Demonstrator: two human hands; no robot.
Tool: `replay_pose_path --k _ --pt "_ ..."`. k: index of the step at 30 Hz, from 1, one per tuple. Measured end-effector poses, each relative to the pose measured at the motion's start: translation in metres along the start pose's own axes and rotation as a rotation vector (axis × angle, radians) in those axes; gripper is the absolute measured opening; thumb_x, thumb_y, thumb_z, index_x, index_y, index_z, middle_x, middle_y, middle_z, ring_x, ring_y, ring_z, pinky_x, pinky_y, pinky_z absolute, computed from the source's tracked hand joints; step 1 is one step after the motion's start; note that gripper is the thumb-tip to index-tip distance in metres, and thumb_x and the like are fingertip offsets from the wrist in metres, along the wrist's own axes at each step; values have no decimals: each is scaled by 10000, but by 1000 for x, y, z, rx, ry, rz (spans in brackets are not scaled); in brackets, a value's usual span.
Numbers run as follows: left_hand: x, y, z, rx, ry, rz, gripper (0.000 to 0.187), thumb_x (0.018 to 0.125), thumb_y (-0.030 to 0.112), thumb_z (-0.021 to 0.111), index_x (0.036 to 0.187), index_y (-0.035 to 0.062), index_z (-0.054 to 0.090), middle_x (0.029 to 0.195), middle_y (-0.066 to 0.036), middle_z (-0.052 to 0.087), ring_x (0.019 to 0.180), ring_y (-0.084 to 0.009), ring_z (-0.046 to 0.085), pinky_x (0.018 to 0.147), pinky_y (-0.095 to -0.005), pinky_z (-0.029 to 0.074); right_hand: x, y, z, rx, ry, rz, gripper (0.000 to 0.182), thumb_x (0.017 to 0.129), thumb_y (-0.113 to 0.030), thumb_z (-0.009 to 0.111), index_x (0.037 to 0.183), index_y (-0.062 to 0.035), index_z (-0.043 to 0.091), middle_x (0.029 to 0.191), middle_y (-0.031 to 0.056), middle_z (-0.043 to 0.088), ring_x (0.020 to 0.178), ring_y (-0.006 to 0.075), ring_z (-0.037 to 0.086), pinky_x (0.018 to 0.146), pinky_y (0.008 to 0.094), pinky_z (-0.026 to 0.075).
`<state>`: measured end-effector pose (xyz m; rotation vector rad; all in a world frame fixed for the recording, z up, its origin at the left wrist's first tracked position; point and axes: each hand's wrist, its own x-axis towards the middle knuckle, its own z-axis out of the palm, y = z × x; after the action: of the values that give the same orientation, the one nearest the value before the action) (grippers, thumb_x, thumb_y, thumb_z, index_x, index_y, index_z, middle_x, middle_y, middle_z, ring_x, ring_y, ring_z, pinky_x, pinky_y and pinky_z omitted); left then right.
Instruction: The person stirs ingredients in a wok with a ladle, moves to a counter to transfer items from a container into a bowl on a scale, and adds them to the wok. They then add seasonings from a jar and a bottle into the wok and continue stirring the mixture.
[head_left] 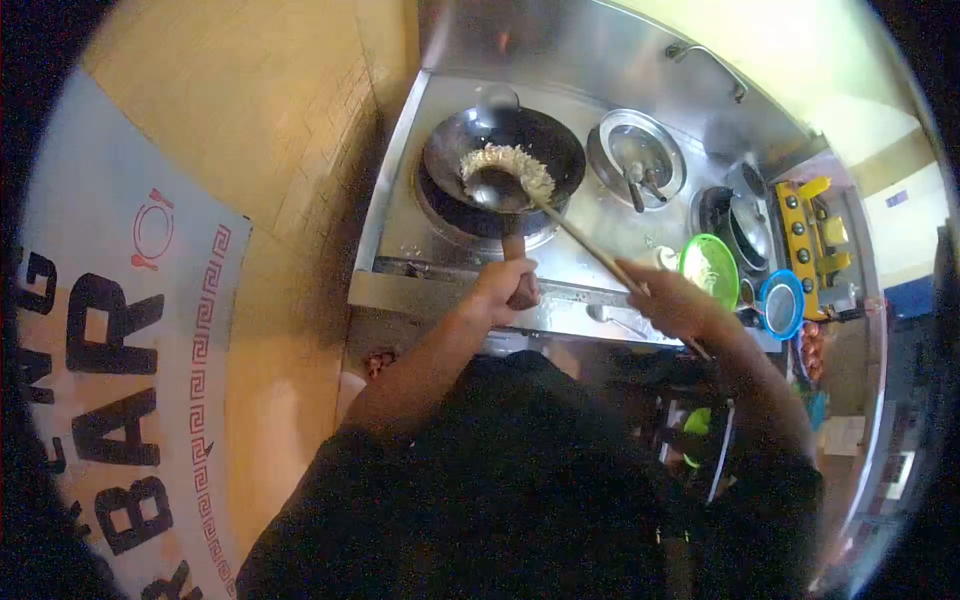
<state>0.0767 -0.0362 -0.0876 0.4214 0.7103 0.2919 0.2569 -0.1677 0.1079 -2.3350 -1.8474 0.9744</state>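
Note:
A dark wok sits on the stove's left burner, holding pale, grainy food that looks like rice. My left hand is closed around the wok's brown handle on the near side. In my right hand is the long shaft of a ladle, which slants up and left into the wok. The ladle's head lies among the food near the wok's front rim. My fingers partly hide both handles.
Right of the wok stands a round metal pan with utensils in it. Farther right are a green basket, a blue-rimmed strainer, and another black pan. A metal spoon lies on the stove's front ledge. A lettered banner hangs at left.

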Motion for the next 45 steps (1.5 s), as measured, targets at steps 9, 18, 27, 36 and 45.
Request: replay_pose_path --k 9,18,27,36,45 --pt "0 -6 -23 -114 -7 13 156 850 153 587 774 23 548 634 -81 554 505 -202 553 464 -351 465 127 23 78 -177 295 100 634 810 -52 445 1419 -87 272 826 295 606 768 435 617 702 491 491" --pt "2 -10 -46 57 -59 -17 168 864 213 594 787 68 554 646 -36 571 523 -169 561 488 -314 481 58 5 65 -604 13 -9 630 866 -113 470 1438 -69 209 840 232 614 665 315 628 600 439 516" --pt "-23 11 14 -126 -68 26 110 805 96 587 734 26 543 599 -74 543 489 -192 538 479 -333 466 5 10 -60 -818 197 -3 702 791 -20 541 1401 -292 326 863 171 591 717 301 631 587 398 524" --pt "-11 -21 -46 -246 -218 75 470 925 353 499 1220 -13 472 917 -123 604 727 -275 617 688 -419 540 127 78 38 -119 258 57 659 788 -5 434 1419 -137 296 844 285 616 798 405 617 745 471 490" --pt "89 -200 -218 239 545 -229 384 896 339 539 1099 14 547 935 -119 614 863 -250 612 788 -397 506 116 34 30 -507 50 38 649 851 -99 467 1445 -149 211 808 261 615 687 395 635 628 487 513"
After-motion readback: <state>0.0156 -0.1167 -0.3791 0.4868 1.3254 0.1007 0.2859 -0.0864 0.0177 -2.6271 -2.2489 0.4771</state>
